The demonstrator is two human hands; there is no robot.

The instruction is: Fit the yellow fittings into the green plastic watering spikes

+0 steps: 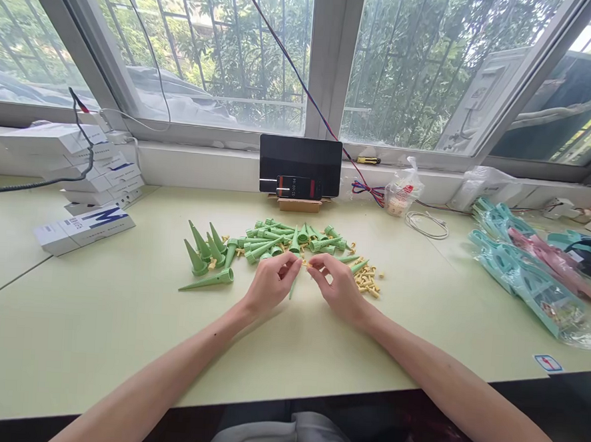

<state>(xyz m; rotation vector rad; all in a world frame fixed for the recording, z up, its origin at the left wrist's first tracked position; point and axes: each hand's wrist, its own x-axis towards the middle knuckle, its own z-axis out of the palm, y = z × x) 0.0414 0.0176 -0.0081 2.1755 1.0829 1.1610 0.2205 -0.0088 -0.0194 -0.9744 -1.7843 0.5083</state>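
My left hand (270, 279) is closed in a pinch around a green plastic spike (292, 291); its narrow point shows below the fingers and the rest is hidden. Close on its right, my right hand (339, 284) pinches a small yellow plug (306, 264) with thumb and forefinger. The plug lies between the fingertips of both hands, partly covered. Just beyond the hands is a heap of green spikes (269, 238). Several small yellow plugs (369, 281) lie loose beside my right hand. To the left, several spikes (196, 258) stand point up, and one spike (206, 279) lies on its side.
A phone (299, 188) leans on a dark screen (299, 154) by the window. White boxes (85, 228) are stacked at the left. On the right are teal plastic pieces (527, 275) in wrapping, a coiled white cable (427, 225) and a bagged cup (401, 194).
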